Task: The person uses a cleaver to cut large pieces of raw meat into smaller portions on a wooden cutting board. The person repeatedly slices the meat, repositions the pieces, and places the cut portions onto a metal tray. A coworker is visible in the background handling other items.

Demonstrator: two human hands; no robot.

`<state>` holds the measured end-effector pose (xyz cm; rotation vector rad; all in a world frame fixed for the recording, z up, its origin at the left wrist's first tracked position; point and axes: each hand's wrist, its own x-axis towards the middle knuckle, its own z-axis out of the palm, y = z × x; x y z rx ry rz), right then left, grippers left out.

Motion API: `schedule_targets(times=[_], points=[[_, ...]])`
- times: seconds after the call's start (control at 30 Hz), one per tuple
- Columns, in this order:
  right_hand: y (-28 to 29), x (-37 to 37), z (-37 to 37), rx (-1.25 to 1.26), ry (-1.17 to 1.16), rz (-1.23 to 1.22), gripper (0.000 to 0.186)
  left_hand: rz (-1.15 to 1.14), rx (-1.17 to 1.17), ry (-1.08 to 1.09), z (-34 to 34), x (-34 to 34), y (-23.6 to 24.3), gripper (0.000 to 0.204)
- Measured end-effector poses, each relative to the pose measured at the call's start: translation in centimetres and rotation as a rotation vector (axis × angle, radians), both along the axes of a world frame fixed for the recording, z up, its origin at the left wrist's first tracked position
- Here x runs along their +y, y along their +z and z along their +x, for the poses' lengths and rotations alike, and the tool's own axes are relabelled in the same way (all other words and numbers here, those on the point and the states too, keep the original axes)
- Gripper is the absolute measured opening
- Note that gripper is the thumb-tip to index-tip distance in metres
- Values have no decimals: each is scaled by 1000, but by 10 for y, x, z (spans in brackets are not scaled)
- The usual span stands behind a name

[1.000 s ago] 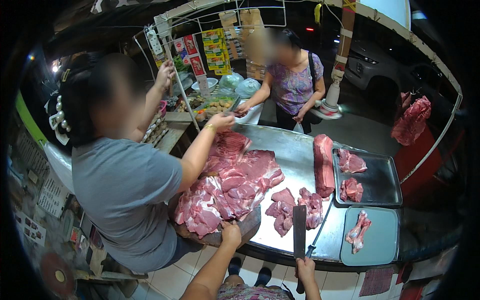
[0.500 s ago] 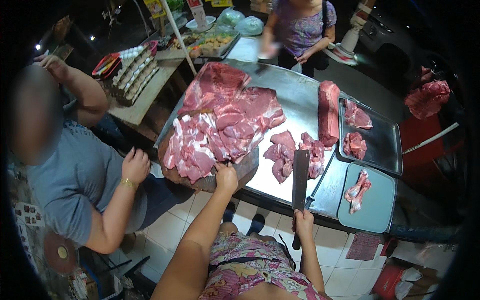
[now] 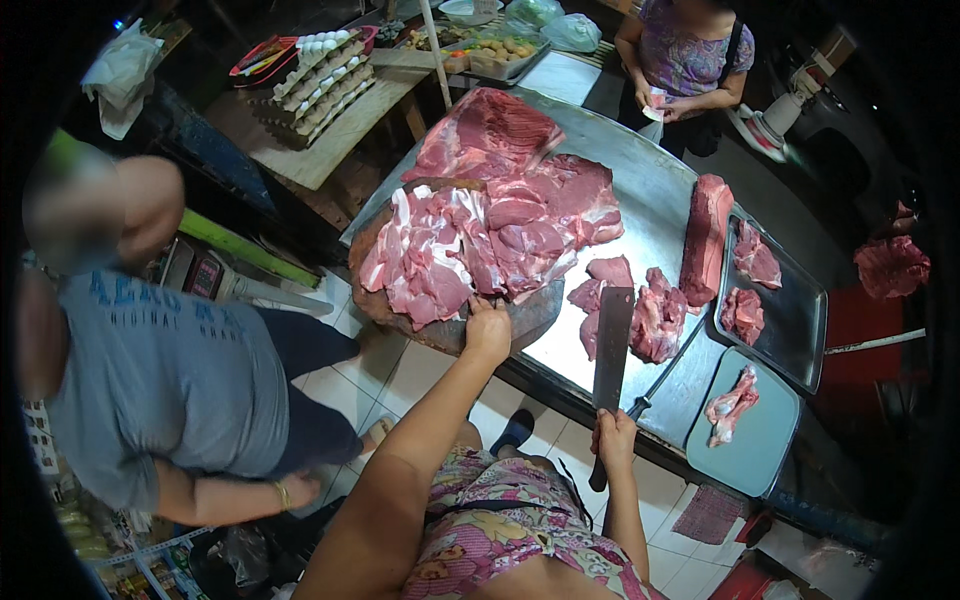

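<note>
Watching this from beside the stall, the big change is the co-worker in the grey shirt (image 3: 185, 370): a second ago that arm was stretched over the meat toward the customer (image 3: 690, 60), now they've backed off left and turned away. To me that means way more elbow room on the left for the cutting.

Next biggest is the metal counter (image 3: 655, 190). There's a decent bare strip between the wide spread of meat and the long loin (image 3: 707, 240), less on the right, where the metal tray (image 3: 795, 325) and teal plastic tray (image 3: 765, 435) sit along the edge. The round wooden chopping block (image 3: 537, 315) is at the near left side, and the pile of pork cuts (image 3: 430, 260) lies on it, some right by its near rim.

The cleaver (image 3: 613, 345) points away from the body, blade in front of the loose chunks and near the sharpening steel (image 3: 640, 407), so I'd call sideways swings tight there. The right hand (image 3: 614, 437) has its handle wrapped firmly. The left hand (image 3: 488, 330) is touching the pile's near edge; can't tell if it's pinching.
</note>
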<state>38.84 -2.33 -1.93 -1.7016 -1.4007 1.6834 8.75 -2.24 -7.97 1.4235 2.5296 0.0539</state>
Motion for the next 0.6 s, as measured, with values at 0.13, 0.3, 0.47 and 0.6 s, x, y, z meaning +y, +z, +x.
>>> schedule_targets(times=[0.13, 0.3, 0.47, 0.6], points=[[2, 2, -4, -16, -4, -8, 22, 22, 31, -9, 0, 2, 12, 35], [0, 0, 2, -14, -54, -30, 21, 91, -166, 179, -29, 21, 45, 23], [1, -4, 4, -80, -97, -50, 21, 524, -40, 230, -61, 62, 59, 38], [7, -5, -14, -116, -124, -36, 19, 184, -118, 416, -87, 104, 42, 51]])
